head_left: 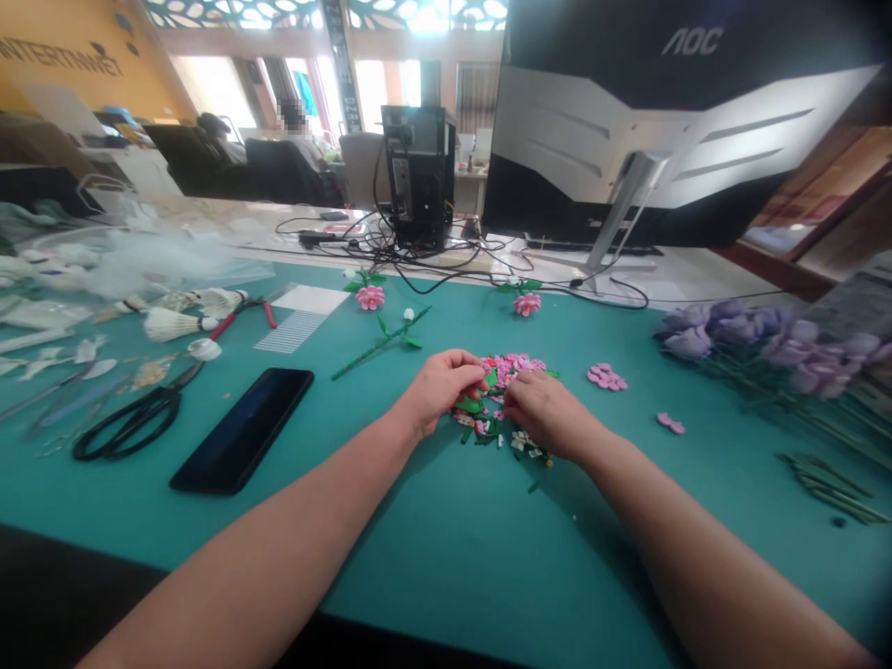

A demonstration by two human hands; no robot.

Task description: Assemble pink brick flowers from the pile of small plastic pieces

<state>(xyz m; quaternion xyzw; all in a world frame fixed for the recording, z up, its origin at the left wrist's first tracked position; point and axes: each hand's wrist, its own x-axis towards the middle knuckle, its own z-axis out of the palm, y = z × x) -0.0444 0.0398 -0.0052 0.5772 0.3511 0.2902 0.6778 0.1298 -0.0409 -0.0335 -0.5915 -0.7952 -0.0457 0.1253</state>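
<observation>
Head view: hands (439, 388) (547, 413) close together atop pink-green brick pile (498, 409), grip unclear, lengthwise front-to-back

Two hands (494, 404) sit over one heap of pink and green toy bricks (498, 409). The counter (452, 557) carries two pink brick flowers (370, 297), one green stem (382, 344), one black phone (241, 429), one pair of scissors (129, 423), one pair of red-handled pliers (243, 316), one monitor (662, 121) and one computer tower (418, 177).

Teal mat (446, 557) gave the left hand (439, 390) room toward the smartphone (242, 430); purple flowers (767, 339) blocked the way beyond the right hand (550, 413).
</observation>
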